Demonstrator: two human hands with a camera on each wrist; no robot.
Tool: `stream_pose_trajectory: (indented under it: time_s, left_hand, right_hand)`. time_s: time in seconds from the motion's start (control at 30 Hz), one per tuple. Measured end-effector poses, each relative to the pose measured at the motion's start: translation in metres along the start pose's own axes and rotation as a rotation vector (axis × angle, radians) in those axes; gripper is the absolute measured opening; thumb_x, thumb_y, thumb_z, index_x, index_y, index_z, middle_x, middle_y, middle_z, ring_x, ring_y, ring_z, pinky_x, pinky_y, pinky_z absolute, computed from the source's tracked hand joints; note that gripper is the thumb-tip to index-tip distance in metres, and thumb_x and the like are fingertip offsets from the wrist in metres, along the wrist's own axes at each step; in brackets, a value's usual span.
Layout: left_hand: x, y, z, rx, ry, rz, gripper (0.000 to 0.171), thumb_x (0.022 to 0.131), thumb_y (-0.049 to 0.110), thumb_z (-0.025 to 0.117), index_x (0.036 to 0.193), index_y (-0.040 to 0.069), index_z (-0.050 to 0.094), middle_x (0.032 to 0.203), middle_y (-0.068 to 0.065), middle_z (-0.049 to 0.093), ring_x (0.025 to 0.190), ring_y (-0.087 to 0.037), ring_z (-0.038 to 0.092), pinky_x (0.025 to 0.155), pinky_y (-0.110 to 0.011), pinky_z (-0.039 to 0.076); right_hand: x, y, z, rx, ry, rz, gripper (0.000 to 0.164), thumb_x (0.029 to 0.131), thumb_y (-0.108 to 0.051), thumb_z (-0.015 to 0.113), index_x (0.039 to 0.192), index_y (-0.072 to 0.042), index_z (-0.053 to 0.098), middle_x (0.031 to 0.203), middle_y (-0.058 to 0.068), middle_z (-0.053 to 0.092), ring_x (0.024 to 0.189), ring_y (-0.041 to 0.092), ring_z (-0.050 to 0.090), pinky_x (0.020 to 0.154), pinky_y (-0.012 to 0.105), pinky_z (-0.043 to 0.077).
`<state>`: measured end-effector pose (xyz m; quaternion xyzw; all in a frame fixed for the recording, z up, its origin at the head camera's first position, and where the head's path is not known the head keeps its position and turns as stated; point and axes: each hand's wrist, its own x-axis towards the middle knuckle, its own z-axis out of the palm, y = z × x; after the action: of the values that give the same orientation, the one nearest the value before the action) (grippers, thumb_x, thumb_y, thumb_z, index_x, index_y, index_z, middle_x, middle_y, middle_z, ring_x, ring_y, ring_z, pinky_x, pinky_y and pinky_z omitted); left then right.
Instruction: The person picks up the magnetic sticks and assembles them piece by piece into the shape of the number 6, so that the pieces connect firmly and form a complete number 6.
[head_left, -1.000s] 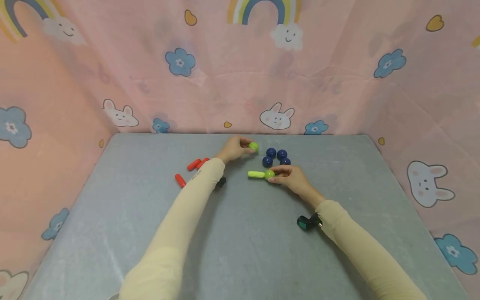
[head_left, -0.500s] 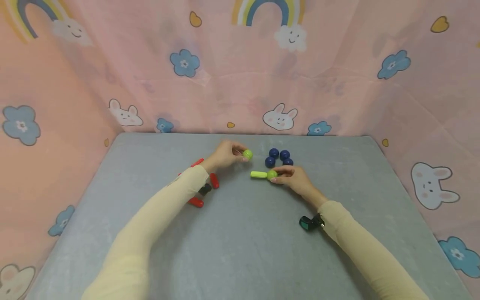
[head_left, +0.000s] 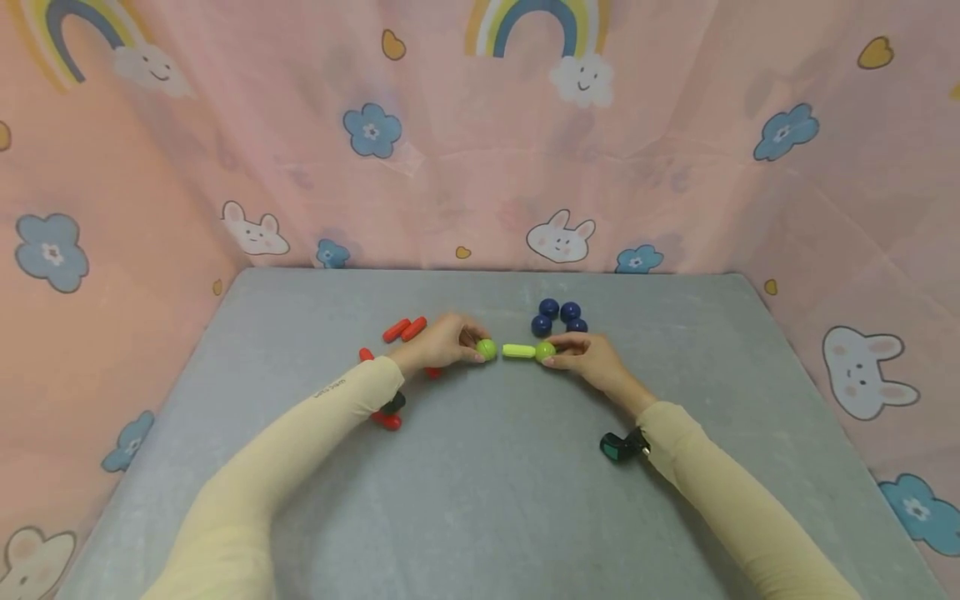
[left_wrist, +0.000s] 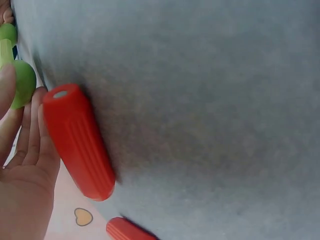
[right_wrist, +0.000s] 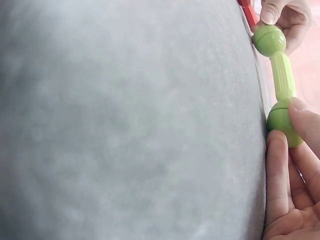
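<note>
Fingers on both hands are in a pinch, one green ball each. Going across the head view: a cream left sleeve comes up from the lower left, small black gadget at the cuff. Around that cuff, left of centre, I count five red sticks on the grey table, some partly hidden by the arm and hand. The left wrist cam gets one really close up, ridged sides and all. Then the left hand, just left of the middle, thumb and fingers on the left green ball. Next over, near the centre, is a yellow-green stick lying sideways: left end just beside that ball with a little gap, right end touching the right green ball. That one's in the right hand, a bit right of centre. Four dark blue balls sit bunched up just above it. Far right, the right sleeve runs down to the lower right corner, another black gadget at its cuff. Pink cloth with bunnies and flowers fills the top and both sides.
</note>
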<state>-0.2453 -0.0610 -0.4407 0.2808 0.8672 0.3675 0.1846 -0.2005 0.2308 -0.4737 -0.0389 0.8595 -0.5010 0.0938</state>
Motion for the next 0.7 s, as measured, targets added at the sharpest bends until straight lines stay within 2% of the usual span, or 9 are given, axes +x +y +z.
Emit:
stream_pose_trajectory:
  time_s: [0.4, 0.7]
  left_hand:
    - [0.0012, -0.0008, 0.0027, 0.026, -0.025, 0.020, 0.036, 0.085, 0.013, 0.078, 0.120, 0.008, 0.070, 0.117, -0.006, 0.072, 0.102, -0.017, 0.069, 0.090, -0.027, 0.056]
    - [0.0012, -0.0009, 0.0037, 0.018, -0.024, 0.026, 0.036, 0.085, 0.012, 0.078, 0.120, 0.007, 0.070, 0.116, -0.007, 0.072, 0.102, -0.018, 0.069, 0.090, -0.028, 0.056]
  right_hand:
    - [-0.0002, -0.0002, 0.0013, -0.014, -0.003, 0.016, 0.042, 0.082, -0.031, 0.082, 0.119, -0.015, 0.071, 0.107, 0.007, 0.073, 0.083, 0.011, 0.060, 0.070, 0.022, 0.047]
    - [0.0000, 0.0004, 0.0012, -0.009, 0.001, 0.016, 0.042, 0.081, -0.031, 0.082, 0.118, -0.015, 0.072, 0.108, 0.007, 0.073, 0.084, 0.012, 0.061, 0.071, 0.022, 0.049]
